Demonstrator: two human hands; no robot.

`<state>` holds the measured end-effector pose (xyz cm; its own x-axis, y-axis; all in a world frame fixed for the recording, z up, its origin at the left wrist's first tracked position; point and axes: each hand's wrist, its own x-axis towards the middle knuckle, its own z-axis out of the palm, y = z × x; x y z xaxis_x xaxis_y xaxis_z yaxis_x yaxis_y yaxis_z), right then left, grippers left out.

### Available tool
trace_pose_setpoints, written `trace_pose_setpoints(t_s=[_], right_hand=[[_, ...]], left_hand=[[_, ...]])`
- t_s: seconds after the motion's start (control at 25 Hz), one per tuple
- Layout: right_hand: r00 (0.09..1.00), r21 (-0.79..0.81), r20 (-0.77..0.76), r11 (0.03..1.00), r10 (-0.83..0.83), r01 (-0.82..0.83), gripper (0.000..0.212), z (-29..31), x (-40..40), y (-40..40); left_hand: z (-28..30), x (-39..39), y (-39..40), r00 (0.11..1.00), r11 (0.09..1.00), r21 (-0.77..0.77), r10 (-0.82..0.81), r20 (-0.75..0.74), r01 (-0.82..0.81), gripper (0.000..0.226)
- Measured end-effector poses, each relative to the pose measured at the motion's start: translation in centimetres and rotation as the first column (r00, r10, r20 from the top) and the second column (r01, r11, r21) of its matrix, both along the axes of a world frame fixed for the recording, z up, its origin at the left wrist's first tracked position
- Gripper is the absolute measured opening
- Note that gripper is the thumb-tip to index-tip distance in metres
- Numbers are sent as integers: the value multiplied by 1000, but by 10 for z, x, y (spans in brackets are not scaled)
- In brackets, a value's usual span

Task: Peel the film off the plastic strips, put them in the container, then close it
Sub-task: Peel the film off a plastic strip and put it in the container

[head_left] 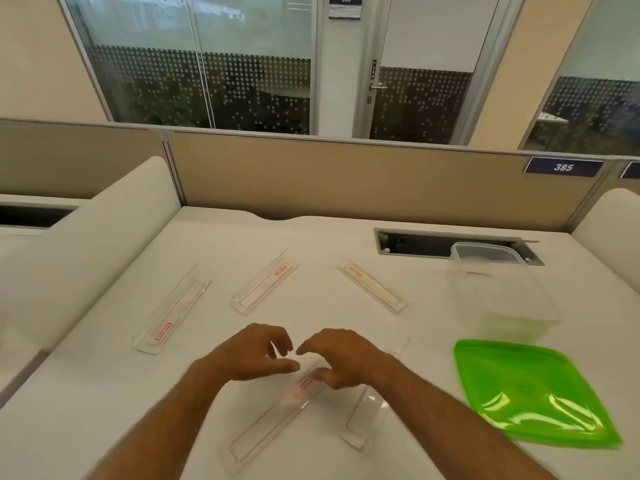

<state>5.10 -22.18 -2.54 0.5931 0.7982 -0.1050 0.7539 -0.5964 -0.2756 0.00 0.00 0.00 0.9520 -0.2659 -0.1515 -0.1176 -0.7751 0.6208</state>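
Several clear plastic strips with red-printed film lie on the white table. One strip (268, 415) lies slanted near the front, its upper end under my hands. My left hand (258, 351) and my right hand (341, 356) hover over that end, fingers curled and apart, the right thumb touching the red label. Another strip (365, 419) sits under my right forearm. Three more strips lie further back: left (171, 311), middle (265, 285), right (375, 289). A clear container (502, 289) stands open at the right, with its green lid (530, 393) flat in front of it.
A cable slot (415, 242) is cut into the table behind the container. A tan partition (346, 178) closes the far edge. White padded dividers stand at the left (104, 237) and the far right.
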Motion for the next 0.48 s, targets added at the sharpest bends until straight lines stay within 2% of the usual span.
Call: trace_pose_setpoints(t_s=[0.08, 0.2, 0.36, 0.48], right_hand=[[999, -49, -24, 998, 27, -29, 42, -3, -3, 7], [1000, -79, -28, 997, -8, 5, 29, -7, -6, 9], [999, -59, -17, 997, -41, 40, 26, -11, -5, 9], [999, -20, -1, 999, -44, 44, 27, -15, -6, 7]], left_hand=[[-1, -6, 5, 987, 997, 52, -45, -152, 54, 50], [-11, -17, 13, 970, 991, 105, -62, -237, 89, 52], [-21, -24, 18, 965, 995, 67, -50, -257, 70, 48], [-23, -24, 18, 975, 997, 59, -38, -218, 52, 39]])
